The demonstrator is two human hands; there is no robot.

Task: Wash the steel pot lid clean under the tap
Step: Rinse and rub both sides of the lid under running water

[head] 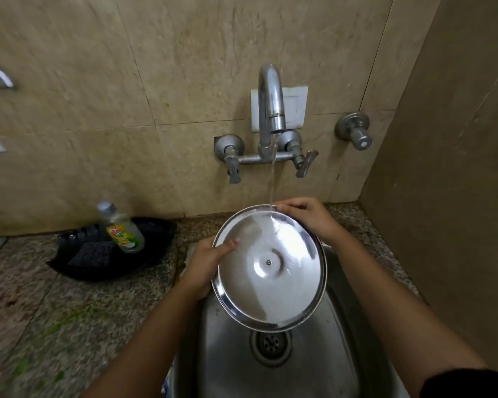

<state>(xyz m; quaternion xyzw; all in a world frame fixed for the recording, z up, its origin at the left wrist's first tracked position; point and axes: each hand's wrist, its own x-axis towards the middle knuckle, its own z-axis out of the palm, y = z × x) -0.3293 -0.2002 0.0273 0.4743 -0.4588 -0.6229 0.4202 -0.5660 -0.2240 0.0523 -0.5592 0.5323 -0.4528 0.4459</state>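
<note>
The round steel pot lid (270, 285) is held tilted over the sink, its inner side with a centre screw facing me. My left hand (206, 267) grips its left rim, thumb lying on the inner face. At the upper right, my right hand (308, 216) pinches the far rim. A thin stream of water runs from the curved tap (270, 99) and lands on the lid's upper part, spreading down the metal.
The steel sink (337, 354) with its drain (270, 344) lies below the lid. On the granite counter to the left, a black tray (156, 242) holds a dish soap bottle (121, 228) and a dark scrubber (91, 254). Tap handles (305, 163) and a wall valve (357, 133) stick out from the tiles.
</note>
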